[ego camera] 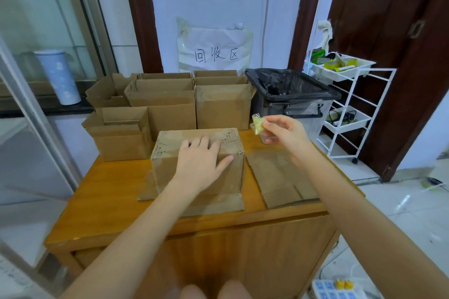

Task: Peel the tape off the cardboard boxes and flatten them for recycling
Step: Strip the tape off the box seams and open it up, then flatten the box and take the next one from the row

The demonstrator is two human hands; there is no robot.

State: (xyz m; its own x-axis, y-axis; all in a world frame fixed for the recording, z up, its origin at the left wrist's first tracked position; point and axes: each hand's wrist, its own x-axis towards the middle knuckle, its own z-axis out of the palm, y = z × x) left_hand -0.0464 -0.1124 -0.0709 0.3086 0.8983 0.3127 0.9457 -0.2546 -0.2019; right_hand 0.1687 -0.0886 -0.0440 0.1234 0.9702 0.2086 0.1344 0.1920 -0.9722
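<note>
Cardboard box (198,165) under flat left hand (201,160); right hand (284,133) pinches peeled tape wad (258,126) right of box. Next, likely: bin (291,91) it, flatten box.

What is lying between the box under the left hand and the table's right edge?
A flattened cardboard box lies there on the table, in the head view.

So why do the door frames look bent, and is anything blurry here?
Head view: the wide-angle lens bows the door frames near the edges; the box under the left hand is fairly sharp; the wad of tape in the right hand is slightly soft; lighting is even, without harsh shadows.
</note>
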